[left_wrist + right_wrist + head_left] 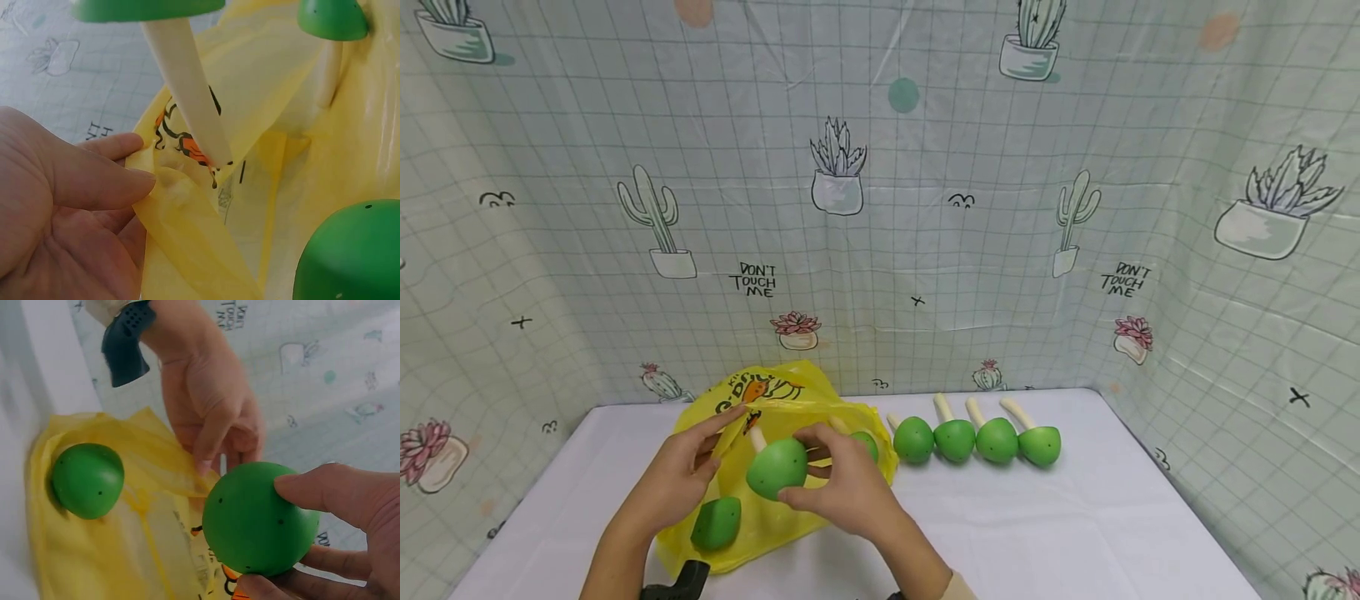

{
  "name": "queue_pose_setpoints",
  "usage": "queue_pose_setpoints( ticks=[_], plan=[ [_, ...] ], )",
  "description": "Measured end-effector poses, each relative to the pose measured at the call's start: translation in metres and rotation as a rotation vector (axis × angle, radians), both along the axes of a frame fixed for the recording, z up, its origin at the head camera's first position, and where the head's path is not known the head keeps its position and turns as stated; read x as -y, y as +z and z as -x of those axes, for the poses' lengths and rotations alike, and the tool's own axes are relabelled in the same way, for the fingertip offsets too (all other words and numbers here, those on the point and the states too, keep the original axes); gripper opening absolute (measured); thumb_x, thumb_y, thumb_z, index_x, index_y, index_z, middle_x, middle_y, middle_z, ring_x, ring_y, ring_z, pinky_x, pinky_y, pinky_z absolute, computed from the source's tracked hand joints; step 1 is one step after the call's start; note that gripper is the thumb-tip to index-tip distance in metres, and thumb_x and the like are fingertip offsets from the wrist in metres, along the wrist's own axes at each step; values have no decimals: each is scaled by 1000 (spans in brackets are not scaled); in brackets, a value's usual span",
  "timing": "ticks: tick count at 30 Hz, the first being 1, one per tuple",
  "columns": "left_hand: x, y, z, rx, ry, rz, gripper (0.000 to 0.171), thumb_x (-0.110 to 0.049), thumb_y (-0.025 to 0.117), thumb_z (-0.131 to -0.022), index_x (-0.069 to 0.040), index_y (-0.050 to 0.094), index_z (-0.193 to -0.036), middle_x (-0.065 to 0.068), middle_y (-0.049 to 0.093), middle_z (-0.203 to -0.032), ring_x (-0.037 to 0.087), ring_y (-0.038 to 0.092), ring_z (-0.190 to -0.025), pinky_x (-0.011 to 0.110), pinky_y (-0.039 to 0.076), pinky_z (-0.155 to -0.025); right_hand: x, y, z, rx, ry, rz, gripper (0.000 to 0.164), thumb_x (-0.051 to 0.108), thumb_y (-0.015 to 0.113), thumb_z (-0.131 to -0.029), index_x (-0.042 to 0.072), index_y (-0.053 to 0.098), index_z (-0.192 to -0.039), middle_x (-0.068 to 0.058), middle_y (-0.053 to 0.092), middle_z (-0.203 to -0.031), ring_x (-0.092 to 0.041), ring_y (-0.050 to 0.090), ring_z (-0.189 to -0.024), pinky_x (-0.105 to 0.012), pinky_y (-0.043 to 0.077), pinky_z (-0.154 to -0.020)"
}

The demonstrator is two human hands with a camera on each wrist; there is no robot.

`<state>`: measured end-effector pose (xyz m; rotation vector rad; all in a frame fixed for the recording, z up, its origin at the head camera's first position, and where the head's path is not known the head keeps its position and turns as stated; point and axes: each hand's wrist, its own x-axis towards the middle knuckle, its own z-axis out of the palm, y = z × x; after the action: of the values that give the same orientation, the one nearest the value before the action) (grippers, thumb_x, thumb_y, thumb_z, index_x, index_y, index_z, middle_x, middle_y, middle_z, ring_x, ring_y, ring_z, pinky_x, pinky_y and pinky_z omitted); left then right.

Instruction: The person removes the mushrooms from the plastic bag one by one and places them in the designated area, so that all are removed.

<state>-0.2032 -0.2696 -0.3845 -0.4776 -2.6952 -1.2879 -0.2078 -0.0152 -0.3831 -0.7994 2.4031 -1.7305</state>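
Observation:
My right hand (850, 483) grips a toy mushroom (777, 469) by its green, black-dotted cap, thumb on one side and fingers on the other. Its pale stem points away, over the open mouth of a yellow plastic bag (782, 521). At the bag's left edge, my left hand (69, 200) pinches the thin plastic between thumb and fingers. Two more green mushrooms lie at the bag: one (717, 523) at the near left with its stem hidden, another (865, 445) at the right, partly behind my right hand.
Several green mushrooms stand in a row right of the bag, among them one mushroom (954, 440) with its stem pointing back. The white table (1075, 533) meets a cactus-print cloth backdrop (917, 250) behind and at the sides.

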Motion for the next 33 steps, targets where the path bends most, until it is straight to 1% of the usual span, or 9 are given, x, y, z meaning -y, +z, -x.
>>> queue_pose_setpoints(
  ticks=[5, 12, 19, 24, 28, 33],
  plan=[
    [0, 1, -1, -2, 1, 3, 73, 24, 52, -94, -8, 46, -160, 25, 41, -162, 47, 49, -140, 57, 48, -108, -7, 6, -3, -27, 11, -1, 54, 10, 90, -81, 5, 66, -129, -7, 69, -127, -18, 71, -111, -25, 59, -93],
    [-1, 1, -1, 12, 20, 12, 73, 24, 52, -94, -8, 46, -160, 25, 42, -161, 48, 49, -140, 57, 48, -108, -17, 15, -7, -50, 21, 9, 53, 10, 90, -81, 6, 67, -128, -6, 68, -128, -18, 71, -110, -25, 59, -93],
    [-1, 1, -1, 21, 23, 10, 73, 24, 52, -95, -8, 45, -160, 26, 43, -160, 47, 50, -140, 54, 49, -107, -26, 23, -9, -47, 36, 44, 55, 11, 89, -81, 6, 67, -131, -6, 69, -129, -21, 69, -115, -36, 60, -98],
    [-1, 2, -1, 20, 28, 23, 74, 23, 53, -94, -7, 44, -161, 26, 41, -162, 48, 47, -142, 56, 48, -107, -32, 30, -12, -75, 40, 48, 54, 12, 90, -81, 7, 68, -130, -5, 70, -126, -19, 69, -115, -34, 60, -97],
    [0, 2, -1, 23, 27, 18, 73, 23, 52, -94, -7, 44, -161, 27, 42, -161, 48, 48, -141, 56, 49, -107, -36, 34, -14, -97, 40, 63, 53, 10, 90, -81, 7, 68, -130, -6, 70, -125, -21, 69, -114, -31, 59, -97],
    [0, 3, -1, 27, 32, 20, 73, 23, 52, -94, -7, 44, -161, 27, 42, -160, 47, 50, -140, 55, 50, -106, -45, 37, -11, -115, 5, 102, 56, 9, 89, -81, 7, 67, -132, -8, 69, -128, -25, 68, -116, -29, 59, -96]
  ],
)
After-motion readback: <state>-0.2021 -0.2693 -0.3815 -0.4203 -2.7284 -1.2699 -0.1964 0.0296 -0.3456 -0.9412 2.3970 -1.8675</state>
